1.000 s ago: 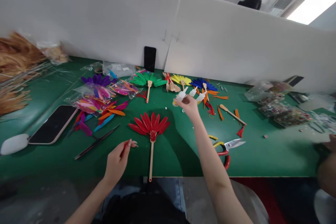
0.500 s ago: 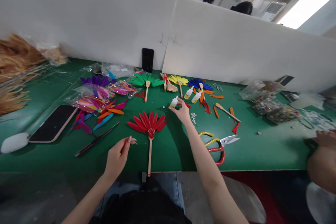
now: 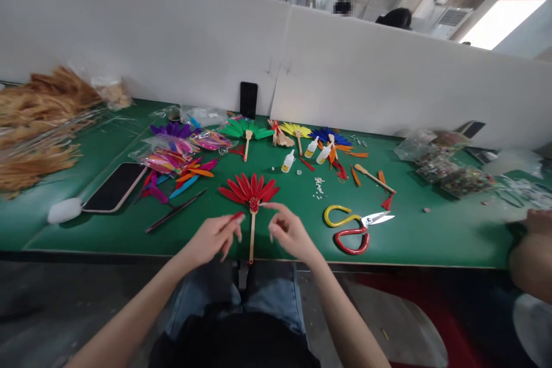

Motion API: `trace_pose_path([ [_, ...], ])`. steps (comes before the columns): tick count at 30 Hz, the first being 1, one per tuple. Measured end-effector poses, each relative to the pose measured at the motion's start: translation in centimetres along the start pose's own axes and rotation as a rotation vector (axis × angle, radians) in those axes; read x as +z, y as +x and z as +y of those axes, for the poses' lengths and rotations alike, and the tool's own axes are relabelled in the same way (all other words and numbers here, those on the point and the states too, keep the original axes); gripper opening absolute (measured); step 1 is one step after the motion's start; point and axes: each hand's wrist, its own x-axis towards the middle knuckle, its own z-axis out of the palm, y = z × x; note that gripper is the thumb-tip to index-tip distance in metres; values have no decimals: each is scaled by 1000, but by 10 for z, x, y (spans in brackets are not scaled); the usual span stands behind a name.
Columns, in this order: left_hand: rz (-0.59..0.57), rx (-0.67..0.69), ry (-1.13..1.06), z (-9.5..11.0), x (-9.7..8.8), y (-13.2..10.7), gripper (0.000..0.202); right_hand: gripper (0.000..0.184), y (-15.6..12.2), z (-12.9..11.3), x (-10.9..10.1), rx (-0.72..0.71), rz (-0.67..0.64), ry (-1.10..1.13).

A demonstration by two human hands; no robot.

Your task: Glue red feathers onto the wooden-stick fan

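Note:
A red feather fan (image 3: 252,187) with a slim wooden handle lies on the green table in front of me, its feathers pointing away. My left hand (image 3: 211,240) is just left of the handle, pinching a small red piece (image 3: 237,216) that looks like a feather. Across from it, my right hand (image 3: 291,234) stretches its index finger to the fan's centre, where the feathers meet the handle. Its other fingers are curled and I see nothing held in them. Beyond the fan stands a small white glue bottle (image 3: 288,161), with a little white cap (image 3: 299,172) beside it.
Scissors (image 3: 361,221) and small white beads (image 3: 318,186) lie to the right. Two more glue bottles (image 3: 324,153) and green (image 3: 244,128), yellow and blue fans are behind. Loose feathers, tweezers (image 3: 176,211) and a phone (image 3: 114,188) are at left. Another person's arm (image 3: 532,253) rests far right.
My right hand has let go of the glue bottle, now standing on the table, and has come back to the red fan's centre. My left hand has moved closer to the handle.

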Motion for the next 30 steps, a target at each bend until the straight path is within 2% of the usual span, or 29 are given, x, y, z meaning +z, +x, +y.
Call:
trace_pose_path([
  [2,-270,-36,43,14,9,-6,41,43,-10,-5,19,-37,-106,-19],
  [4,-326,21,90,21,19,-9,39,37,-16,-6,33,-42,-96,-82],
  [8,-282,100,154,18,28,-9,35,32,-25,-1,41,-48,19,-189],
  [11,-321,138,175,13,26,-8,31,30,-30,5,42,-24,14,-211],
  [15,-361,124,129,9,18,-6,24,32,-29,10,43,-12,-14,-163],
  [20,-369,33,16,1,-3,2,33,37,-19,12,34,60,161,-78],
  [24,-275,13,6,-3,-5,15,41,39,-9,16,30,68,172,1],
  [27,-195,40,24,-5,6,25,43,37,2,22,31,94,160,107],
  [30,-123,131,101,-10,15,33,41,41,12,29,22,127,225,169],
])
